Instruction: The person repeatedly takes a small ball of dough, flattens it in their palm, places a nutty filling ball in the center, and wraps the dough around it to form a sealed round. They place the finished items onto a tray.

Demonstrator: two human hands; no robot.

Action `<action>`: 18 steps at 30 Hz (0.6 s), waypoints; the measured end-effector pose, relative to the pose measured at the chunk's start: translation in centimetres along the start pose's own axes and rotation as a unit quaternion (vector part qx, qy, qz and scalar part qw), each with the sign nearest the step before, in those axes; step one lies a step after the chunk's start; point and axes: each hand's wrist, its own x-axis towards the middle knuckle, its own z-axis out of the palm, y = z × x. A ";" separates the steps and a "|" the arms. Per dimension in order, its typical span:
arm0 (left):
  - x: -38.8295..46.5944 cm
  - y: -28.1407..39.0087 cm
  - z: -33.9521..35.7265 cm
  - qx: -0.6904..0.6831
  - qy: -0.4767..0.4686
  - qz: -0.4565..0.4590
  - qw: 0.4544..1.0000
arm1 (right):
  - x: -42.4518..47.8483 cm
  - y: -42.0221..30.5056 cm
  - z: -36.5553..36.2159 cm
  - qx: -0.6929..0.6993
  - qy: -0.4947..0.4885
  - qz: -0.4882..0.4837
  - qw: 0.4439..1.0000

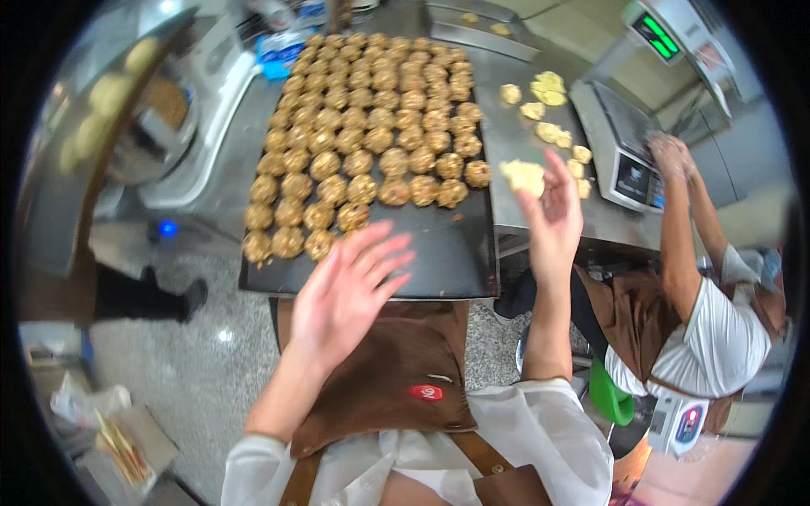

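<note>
My left hand (348,288) is held over the front edge of a black baking tray (436,253), fingers apart and holding nothing. Rows of round balls of a chunky nut-like mixture (359,163) cover most of the tray, with bare black surface at its front right. Beyond the tray's right side, my right hand (552,215) has a pale yellow lump of dough (524,178) at its thumb and fingers. More dough pieces (549,88) lie on the steel table (493,126) past that hand.
At the right, a co-worker's gloved hands (671,155) are at a digital scale (623,142). A metal tray (484,28) with dough bits sits at the back. Left are a blue packet (278,54), a mixer bowl (158,145) and a raised tray edge (104,139) with pale balls.
</note>
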 end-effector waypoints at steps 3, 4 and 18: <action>2.8 -0.3 0.2 -0.147 -0.052 -0.024 0.988 | -6.3 -3.7 5.5 -0.136 -0.212 -0.152 0.956; 2.9 -0.5 -0.3 -0.100 -0.047 -0.011 0.994 | -7.7 -4.2 7.9 -0.211 -0.284 -0.197 0.914; -9.3 2.6 -5.6 0.133 0.107 0.076 0.982 | -16.2 -7.1 22.5 0.003 -0.383 -0.254 0.888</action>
